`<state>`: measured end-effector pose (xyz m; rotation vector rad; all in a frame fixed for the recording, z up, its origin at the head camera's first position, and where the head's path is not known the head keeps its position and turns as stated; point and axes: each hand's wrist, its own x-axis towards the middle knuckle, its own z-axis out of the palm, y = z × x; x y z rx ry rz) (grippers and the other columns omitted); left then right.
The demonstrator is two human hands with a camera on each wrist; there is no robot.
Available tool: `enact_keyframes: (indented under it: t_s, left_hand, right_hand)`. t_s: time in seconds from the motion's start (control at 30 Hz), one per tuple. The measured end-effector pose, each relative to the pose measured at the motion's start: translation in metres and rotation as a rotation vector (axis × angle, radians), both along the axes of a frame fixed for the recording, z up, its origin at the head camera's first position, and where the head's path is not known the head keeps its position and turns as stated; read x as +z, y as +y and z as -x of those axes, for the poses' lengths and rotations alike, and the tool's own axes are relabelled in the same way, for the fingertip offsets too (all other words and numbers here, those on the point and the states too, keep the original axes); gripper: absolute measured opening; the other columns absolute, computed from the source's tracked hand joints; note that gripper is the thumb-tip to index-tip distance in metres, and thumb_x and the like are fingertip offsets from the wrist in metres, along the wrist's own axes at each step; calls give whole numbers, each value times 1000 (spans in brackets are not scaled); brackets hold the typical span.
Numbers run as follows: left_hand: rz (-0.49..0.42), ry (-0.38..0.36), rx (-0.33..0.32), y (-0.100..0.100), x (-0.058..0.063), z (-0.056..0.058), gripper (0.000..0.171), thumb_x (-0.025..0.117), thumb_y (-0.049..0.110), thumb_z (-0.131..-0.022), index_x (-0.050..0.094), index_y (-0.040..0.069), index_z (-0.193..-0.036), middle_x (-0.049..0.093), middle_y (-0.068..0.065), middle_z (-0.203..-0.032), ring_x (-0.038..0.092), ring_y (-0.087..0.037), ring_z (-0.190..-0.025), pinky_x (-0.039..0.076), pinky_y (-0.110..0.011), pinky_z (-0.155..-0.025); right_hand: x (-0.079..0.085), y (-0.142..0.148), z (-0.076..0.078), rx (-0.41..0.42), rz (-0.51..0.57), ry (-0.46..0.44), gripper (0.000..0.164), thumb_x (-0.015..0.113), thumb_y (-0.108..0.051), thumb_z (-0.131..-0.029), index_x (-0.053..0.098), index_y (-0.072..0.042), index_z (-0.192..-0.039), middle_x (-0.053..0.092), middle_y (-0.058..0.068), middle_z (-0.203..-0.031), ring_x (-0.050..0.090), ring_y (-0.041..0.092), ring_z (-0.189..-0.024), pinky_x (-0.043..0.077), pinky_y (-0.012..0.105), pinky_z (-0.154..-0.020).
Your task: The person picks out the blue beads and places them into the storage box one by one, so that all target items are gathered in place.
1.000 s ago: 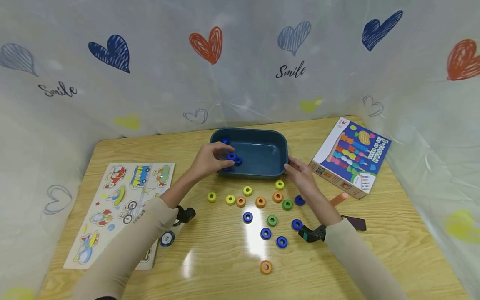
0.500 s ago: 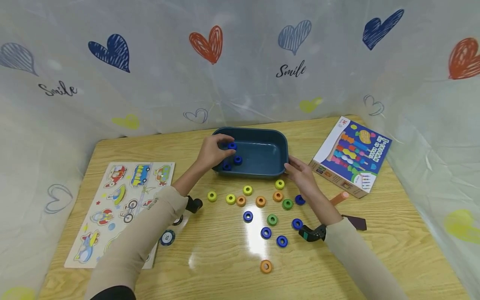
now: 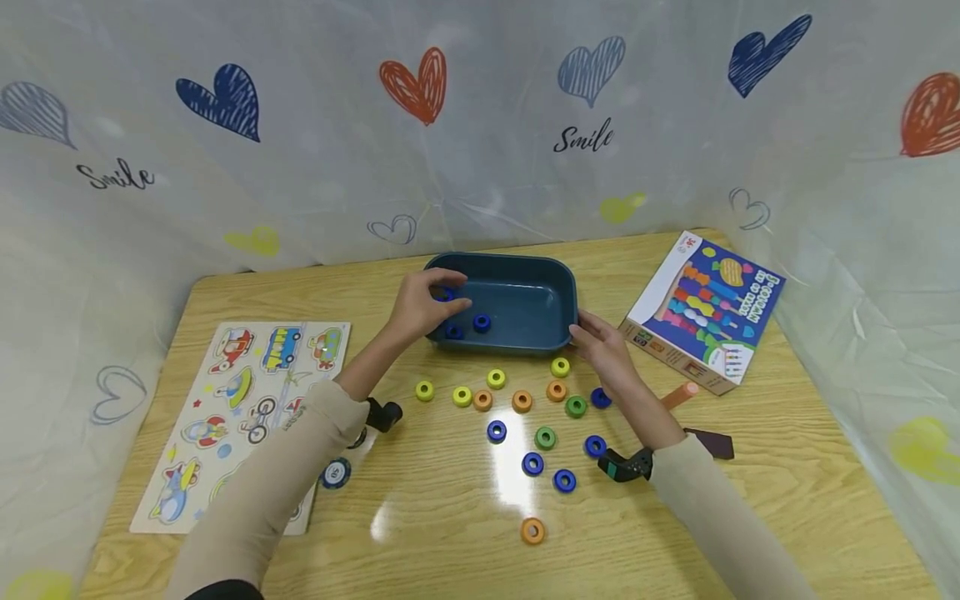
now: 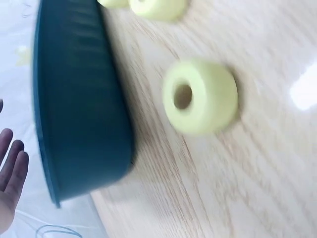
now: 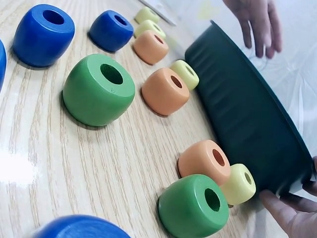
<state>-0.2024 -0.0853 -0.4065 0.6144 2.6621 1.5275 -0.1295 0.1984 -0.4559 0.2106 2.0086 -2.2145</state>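
A dark teal plastic tray (image 3: 517,340) stands at the back of the table with several blue beads (image 3: 482,322) inside. My left hand (image 3: 422,304) is over the tray's left end, thumb and fingers apart. One blue bead shows in the gap behind the fingers, seemingly lying in the tray. In the right wrist view, the left hand's fingers (image 5: 260,25) hang loosely above the rim with nothing between them. My right hand (image 3: 606,350) holds the tray's right front corner, thumb in front and fingers along the side; the wrist view shows only part of this grip.
Yellow, orange, green and blue beads (image 3: 546,437) lie scattered in front of the tray. A picture puzzle board (image 3: 202,400) lies left, with round discs (image 3: 335,473) beside it. At right are a toy box (image 3: 705,312), an orange stick (image 3: 679,395) and a dark flat piece (image 3: 712,444).
My left hand carried a blue bead back within the tray and let it go; the bead now sits farther left, behind the fingers. The right hand stays at the corner.
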Motion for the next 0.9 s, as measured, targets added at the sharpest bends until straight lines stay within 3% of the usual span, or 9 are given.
enact_keyframes:
  t_s: [0.27,0.53,0.6,0.73,0.9]
  left_hand:
    - [-99,-27,-81,-1,6,-38,31,77,13,-77,67,6,-105,65,-10,-101,61,-27,-90,51,-34,-74]
    - [-164,-85,-170,6,13,-93,29,74,-5,-74,66,-6,-101,63,-20,-96,60,-38,-84,50,-49,-74]
    - [-170,-110,-199,8,4,-102,29,74,-5,-74,65,-7,-101,63,-23,-97,60,-40,-84,50,-51,-73]
    - [-146,-146,-267,11,-26,-115,31,76,0,-74,66,-4,-102,63,-20,-95,61,-37,-82,51,-48,-71]
    - [-42,-159,-372,14,-53,-129,37,79,4,-71,66,0,-105,64,-9,-98,61,-23,-86,51,-35,-75]
  right_hand:
    - [1,0,1,-9,-13,-16,50,48,-11,-97,30,3,-142,34,21,-141,41,32,-123,40,40,-96]
    - [1,1,0,-5,-22,-29,52,49,-13,-97,29,2,-142,32,21,-142,41,32,-123,40,41,-95]
    - [1,1,0,-7,-18,-31,52,49,-13,-97,29,3,-142,32,22,-142,41,33,-123,39,42,-96]
    - [0,1,1,-3,-14,-37,53,50,-13,-97,28,3,-142,32,22,-142,40,33,-123,38,43,-97]
    - [0,0,1,3,-16,-27,52,49,-12,-97,28,3,-142,32,22,-142,40,33,-124,38,44,-97]
